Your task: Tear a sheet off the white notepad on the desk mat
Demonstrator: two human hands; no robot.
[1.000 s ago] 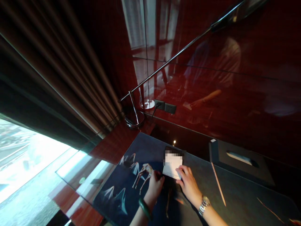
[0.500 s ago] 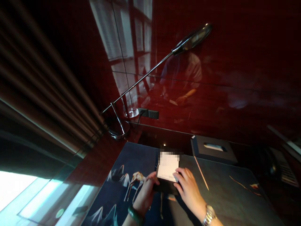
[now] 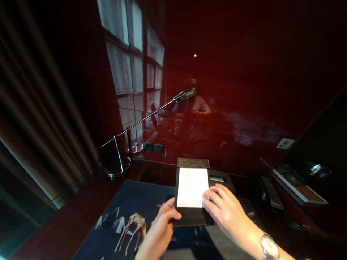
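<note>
Notepad (image 3: 193, 186) | left fingers (image 3: 172, 213) gripping it | right fingers (image 3: 214, 196) touching, grip unclear | blue mat (image 3: 132, 198) | red wall (image 3: 238, 72)

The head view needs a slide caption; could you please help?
Left hand holding dark holder, right hand at edge of white paper.

The desk lamp (image 3: 141, 120) stands before a glossy dark-red wall (image 3: 244, 72), with a brown curtain (image 3: 46, 94) to its left, black sockets (image 3: 158, 148) just right of its base, a printed desk mat (image 3: 127, 200) in front of it, and a black telephone (image 3: 268, 193) well off to its right.
</note>
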